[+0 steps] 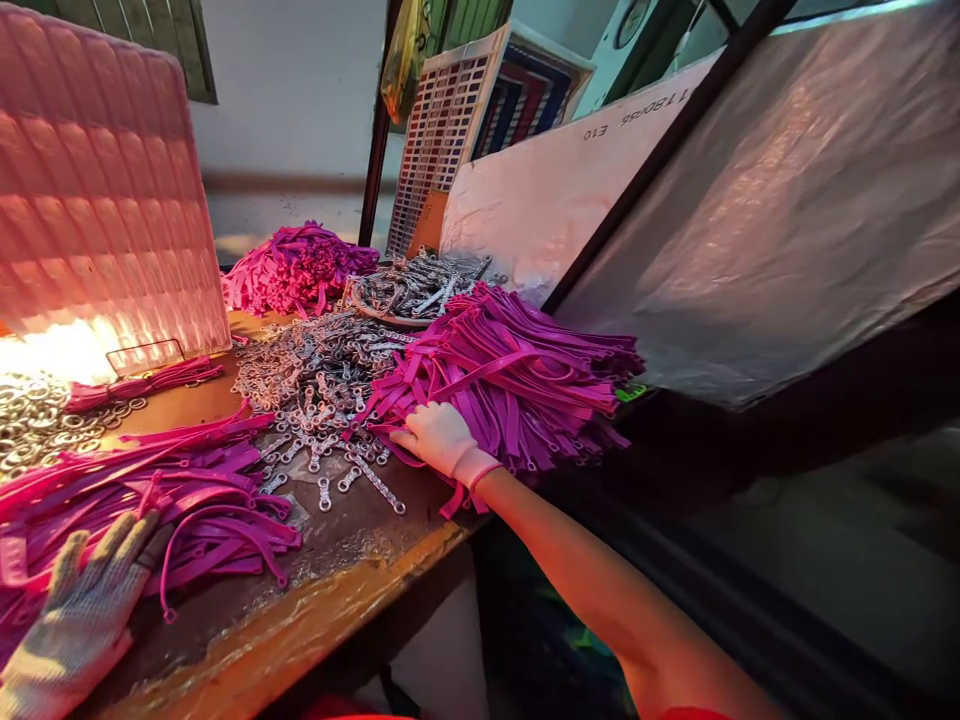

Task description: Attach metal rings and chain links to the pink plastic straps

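Note:
My left hand (pixel 82 610), in a grey knit glove with yellowish fingertips, lies palm up with fingers spread beside loose magenta straps (pixel 217 500) at the lower left. In a thin white glove, my right hand (pixel 439 440) rests at the near left edge of a big heap of magenta straps (pixel 525 375). Its fingers are bent together; what they pinch is hidden. Silver metal links with ring ends (pixel 322 360) are piled left of that hand, and a few lie scattered on the brown table (pixel 360 550).
A round dish of metal links (pixel 420 290) and another magenta heap (pixel 300 265) stand farther back. Metal rings (pixel 37 425) lie at the left below a translucent ribbed panel (pixel 112 190). A plastic crate (pixel 442 130) and wrapped boards (pixel 787 200) lean behind. The table's front edge runs diagonally.

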